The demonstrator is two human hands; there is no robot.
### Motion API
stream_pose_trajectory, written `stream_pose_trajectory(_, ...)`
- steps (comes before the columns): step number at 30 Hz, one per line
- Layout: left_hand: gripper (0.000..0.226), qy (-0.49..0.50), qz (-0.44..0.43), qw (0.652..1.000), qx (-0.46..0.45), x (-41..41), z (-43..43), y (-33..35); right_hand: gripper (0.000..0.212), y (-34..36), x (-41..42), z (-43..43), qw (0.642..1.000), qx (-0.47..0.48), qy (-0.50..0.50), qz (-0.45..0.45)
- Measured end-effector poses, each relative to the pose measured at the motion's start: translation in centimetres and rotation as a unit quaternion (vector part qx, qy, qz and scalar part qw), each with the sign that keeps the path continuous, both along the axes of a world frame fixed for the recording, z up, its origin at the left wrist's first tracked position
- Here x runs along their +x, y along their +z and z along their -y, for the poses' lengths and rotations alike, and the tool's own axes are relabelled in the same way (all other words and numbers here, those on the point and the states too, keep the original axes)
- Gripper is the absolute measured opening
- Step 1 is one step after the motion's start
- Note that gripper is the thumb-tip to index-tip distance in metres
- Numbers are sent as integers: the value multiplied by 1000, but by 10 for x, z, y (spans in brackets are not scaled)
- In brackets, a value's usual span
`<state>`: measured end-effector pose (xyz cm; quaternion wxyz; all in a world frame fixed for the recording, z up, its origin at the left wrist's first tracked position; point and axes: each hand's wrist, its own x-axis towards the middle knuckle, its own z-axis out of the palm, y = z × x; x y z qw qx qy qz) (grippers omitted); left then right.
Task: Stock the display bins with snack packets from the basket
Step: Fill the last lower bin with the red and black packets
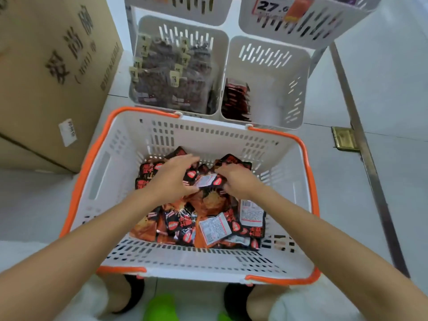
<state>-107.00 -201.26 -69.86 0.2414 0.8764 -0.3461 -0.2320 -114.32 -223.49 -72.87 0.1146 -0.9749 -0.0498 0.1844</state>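
Observation:
A white basket with orange handles (pixel 120 158) sits on the floor in front of me, holding several black, red and orange snack packets (pixel 185 223). Both my hands are inside it at the far end of the pile. My left hand (pixel 172 176) curls its fingers round packets under it. My right hand (pixel 238 181) pinches a packet with a white label (pixel 206 181) between the two hands. Beyond the basket stand two white display bins: the left bin (pixel 222 54) is full of dark packets, the right bin (pixel 298 72) holds a few red-black packets (pixel 236 100) at its left side.
A large cardboard box (pixel 46 66) stands at the left beside the bins. More white bins (pixel 308 26) with a price tag sit on the level above. A metal floor strip (pixel 361 140) runs along the right. My knees and green shoes show below the basket.

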Motion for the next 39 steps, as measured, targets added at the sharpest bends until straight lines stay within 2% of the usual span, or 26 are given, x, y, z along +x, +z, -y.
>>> stream_pose_trajectory(1, 92, -23, 19, 999, 10, -4, 9, -2, 27, 14, 0, 0, 998, 44, -17, 31)
stream_pose_trajectory(2, 94, -30, 21, 999, 8, -8, 18, -4, 22, 24, 0, -1, 994, 86, -36, 49)
stream_pose_trajectory(3, 85, -5, -7, 1000, -13, -10, 25, -6, 29, 32, -1, -1, 989, 124, -61, 55)
stream_pose_trajectory(6, 22, 158, -177, 963, -124, -6, 33, -11, 28, 38, -8, 9, 949, 260, -180, -9)
stream_pose_trajectory(7, 11, 187, -203, 952, -131, -1, 31, -15, 32, 33, -13, 16, 938, 270, -213, -29)
stream_pose_trajectory(8, 10, 205, -231, 942, -134, 3, 28, -18, 47, 26, -19, 23, 937, 247, -240, -49)
stream_pose_trajectory(10, 18, 252, -314, 903, -148, 7, 24, -21, 82, 6, -32, 31, 936, 179, -285, -108)
stream_pose_trajectory(11, 31, 282, -357, 878, -150, 7, 22, -22, 92, -6, -39, 32, 936, 146, -296, -123)
stream_pose_trajectory(12, 46, 313, -392, 852, -148, 6, 19, -23, 92, -17, -44, 31, 940, 115, -297, -122)
stream_pose_trajectory(14, 59, 345, -412, 832, -136, 4, 11, -27, 57, -31, -46, 31, 951, 74, -284, -92)
stream_pose_trajectory(16, 56, 341, -389, 846, -124, 4, 2, -36, 23, -27, -42, 29, 950, 109, -286, -64)
stream_pose_trajectory(19, 40, 359, -383, 837, -151, 2, -3, -33, 19, 0, -30, 17, 932, 206, -296, 31)
stream_pose_trajectory(21, 35, 385, -439, 791, -183, 0, -1, -28, 23, 26, -23, 1, 885, 313, -328, 103)
stream_pose_trajectory(22, 43, 393, -482, 758, -195, 0, 0, -26, 24, 39, -22, -9, 868, 348, -323, 143)
stream_pose_trajectory(23, 56, 391, -534, 720, -207, 0, 1, -23, 23, 51, -21, -18, 867, 357, -293, 188)
stream_pose_trajectory(25, 74, 348, -635, 651, -228, 3, 2, -14, 25, 65, -18, -33, 906, 309, -155, 242)
stream_pose_trajectory(26, 71, 324, -650, 645, -237, 3, 2, -7, 30, 66, -18, -41, 925, 287, -87, 232)
stream_pose_trajectory(28, 40, 311, -621, 677, -242, 3, 4, -1, 50, 63, -22, -49, 946, 284, -51, 149)
stream_pose_trajectory(29, 33, 322, -593, 699, -236, 2, 4, -1, 59, 61, -23, -46, 944, 295, -93, 114)
stream_pose_trajectory(31, 38, 356, -528, 740, -216, 1, 1, -7, 66, 53, -26, -27, 929, 294, -211, 81)
stream_pose_trajectory(33, 37, 379, -482, 762, -207, -1, -5, -11, 67, 34, -34, -1, 948, 198, -246, 31)
stream_pose_trajectory(34, 37, 382, -465, 773, -199, -3, -8, -13, 79, 23, -42, 8, 964, 132, -229, -17)
stream_pose_trajectory(36, 32, 370, -436, 801, -179, -7, -13, -17, 110, -3, -61, 15, 973, 28, -205, -103)
stream_pose_trajectory(37, 28, 362, -424, 812, -172, -10, -15, -16, 115, -14, -70, 15, 973, -12, -198, -119)
stream_pose_trajectory(38, 26, 359, -414, 820, -165, -12, -17, -15, 110, -22, -76, 15, 974, -53, -188, -115)
stream_pose_trajectory(39, 31, 361, -411, 820, -166, -12, -18, -14, 94, -25, -76, 17, 976, -76, -179, -97)
